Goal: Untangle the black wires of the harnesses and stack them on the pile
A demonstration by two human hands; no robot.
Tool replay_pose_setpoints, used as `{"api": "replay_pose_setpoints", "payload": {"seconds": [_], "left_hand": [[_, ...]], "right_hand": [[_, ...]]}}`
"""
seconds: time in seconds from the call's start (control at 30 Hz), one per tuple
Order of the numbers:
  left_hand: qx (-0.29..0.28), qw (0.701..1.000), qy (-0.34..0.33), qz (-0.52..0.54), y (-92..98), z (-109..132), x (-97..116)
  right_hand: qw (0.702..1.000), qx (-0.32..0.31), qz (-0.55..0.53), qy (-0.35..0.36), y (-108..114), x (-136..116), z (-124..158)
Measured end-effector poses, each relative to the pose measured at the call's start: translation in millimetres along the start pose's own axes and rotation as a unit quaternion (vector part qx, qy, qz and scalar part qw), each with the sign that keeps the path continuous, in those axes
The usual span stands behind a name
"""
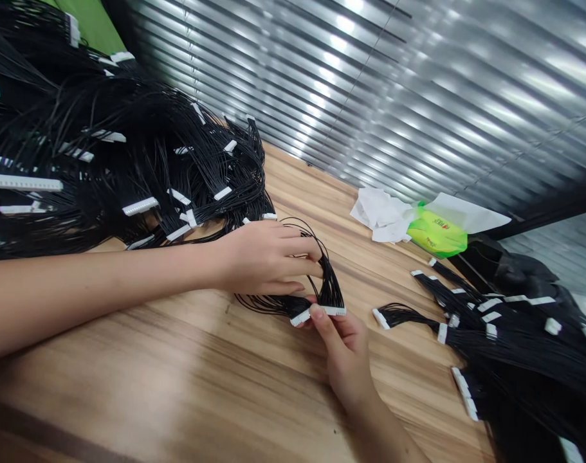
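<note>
A looped black wire harness [316, 283] with two white connectors [334, 310] lies on the wooden table [177, 373]. My left hand [266, 257] reaches in from the left, its fingers closed round the wire loop. My right hand [343, 347] comes up from below and pinches the white connectors between thumb and fingers.
A big heap of black harnesses with white connectors [104, 161] covers the table's left side. Another pile of harnesses [505, 334] lies at the right. White tissue and a green packet [435, 235] sit near the ribbed metal wall [393, 83]. A dark bag [519, 270] lies at far right.
</note>
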State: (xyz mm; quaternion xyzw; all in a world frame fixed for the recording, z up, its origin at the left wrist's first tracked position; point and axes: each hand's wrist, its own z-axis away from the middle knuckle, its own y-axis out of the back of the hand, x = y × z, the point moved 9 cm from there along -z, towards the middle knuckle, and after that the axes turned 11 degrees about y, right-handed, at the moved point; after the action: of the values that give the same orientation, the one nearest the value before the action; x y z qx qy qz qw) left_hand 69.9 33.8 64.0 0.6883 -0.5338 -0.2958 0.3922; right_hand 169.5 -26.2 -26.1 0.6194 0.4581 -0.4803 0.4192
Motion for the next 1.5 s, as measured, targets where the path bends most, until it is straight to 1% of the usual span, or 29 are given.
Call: {"api": "replay_pose_setpoints", "payload": {"seconds": [0.07,0.13,0.17,0.2,0.27,0.33,0.4,0.5,0.57,0.6,0.67,0.73,0.77,0.83,0.9,1.0,1.1,1.17,1.2,1.27,1.33,1.37,1.43,1.5], "left_hand": [[-0.017,0.998,0.058,0.005,-3.0,-1.3,-10.1],[0.002,0.994,0.113,0.010,1.6,-1.0,-19.9],[0.017,0.993,0.117,0.010,5.2,-0.6,-20.6],[0.031,0.994,0.104,0.008,8.6,-0.5,-18.5],[0.035,0.998,0.049,0.002,10.8,-0.5,-8.9],[0.016,1.000,0.005,-0.005,7.1,-0.8,-1.5],[-0.013,1.000,-0.010,-0.016,0.0,-1.5,0.6],[-0.061,0.997,0.005,-0.053,-14.4,-1.8,-4.4],[-0.086,0.992,0.047,-0.085,-21.8,-1.1,-13.9],[-0.091,0.989,0.073,-0.095,-23.1,-0.6,-19.3],[-0.079,0.985,0.117,-0.099,-20.4,0.6,-27.5],[-0.044,0.987,0.127,-0.084,-12.1,1.0,-28.1],[-0.024,0.991,0.115,-0.071,-7.3,0.9,-25.1],[0.008,0.997,0.064,-0.034,0.2,1.0,-14.6],[0.018,1.000,0.016,0.001,3.1,1.6,-5.9],[-0.008,1.000,-0.008,0.013,-3.5,1.4,-2.8],[-0.071,0.997,-0.012,-0.005,-19.9,2.3,-3.1],[-0.105,0.994,0.002,-0.023,-28.6,3.4,-5.6],[-0.111,0.993,0.019,-0.034,-30.0,3.5,-8.5],[-0.096,0.991,0.072,-0.059,-25.8,2.7,-17.6],[-0.047,0.989,0.124,-0.068,-13.7,2.0,-25.9],[-0.019,0.989,0.134,-0.060,-7.4,2.0,-27.4],[0.019,0.994,0.110,-0.019,-0.4,2.1,-23.3],[0.024,0.998,0.049,0.029,-1.5,2.8,-12.9]], "right_hand": [[1.000,0.005,-0.005,-0.002,0.3,-0.3,-0.2],[1.000,0.015,-0.014,-0.003,0.6,-1.2,-1.2],[1.000,0.019,-0.018,-0.003,0.7,-1.9,-1.8],[1.000,0.021,-0.020,-0.003,0.5,-2.5,-2.5],[1.000,0.018,-0.021,-0.002,-0.3,-3.1,-3.5],[1.000,0.012,-0.023,-0.002,-1.1,-2.9,-3.2],[1.000,0.004,-0.019,0.000,-1.8,-2.5,-1.8],[1.000,-0.022,0.008,0.014,-4.1,-3.4,1.2],[0.999,-0.025,0.017,0.016,-4.1,-3.1,2.2],[1.000,-0.018,0.012,0.012,-2.9,-2.1,2.2],[1.000,0.008,-0.003,0.000,0.8,0.5,1.7],[1.000,0.024,-0.010,-0.006,3.1,1.7,0.9],[1.000,0.023,-0.008,-0.005,3.0,1.4,0.6],[1.000,0.012,0.001,0.003,1.6,-0.5,0.4],[1.000,-0.001,0.012,0.013,0.2,-2.6,0.8],[0.999,-0.014,0.022,0.022,-1.5,-4.9,2.0],[0.998,-0.036,0.032,0.033,-5.3,-7.6,3.3],[0.998,-0.045,0.038,0.038,-6.9,-8.6,3.9],[0.998,-0.041,0.037,0.037,-6.4,-8.3,3.9],[0.999,-0.019,0.025,0.028,-2.9,-6.3,3.1],[1.000,0.011,0.005,0.015,1.4,-3.6,1.6],[1.000,0.022,-0.004,0.010,2.7,-2.5,0.8],[1.000,0.028,-0.013,0.004,2.6,-1.7,-0.7],[1.000,0.014,-0.008,0.008,-0.1,-2.7,-1.3]]}}
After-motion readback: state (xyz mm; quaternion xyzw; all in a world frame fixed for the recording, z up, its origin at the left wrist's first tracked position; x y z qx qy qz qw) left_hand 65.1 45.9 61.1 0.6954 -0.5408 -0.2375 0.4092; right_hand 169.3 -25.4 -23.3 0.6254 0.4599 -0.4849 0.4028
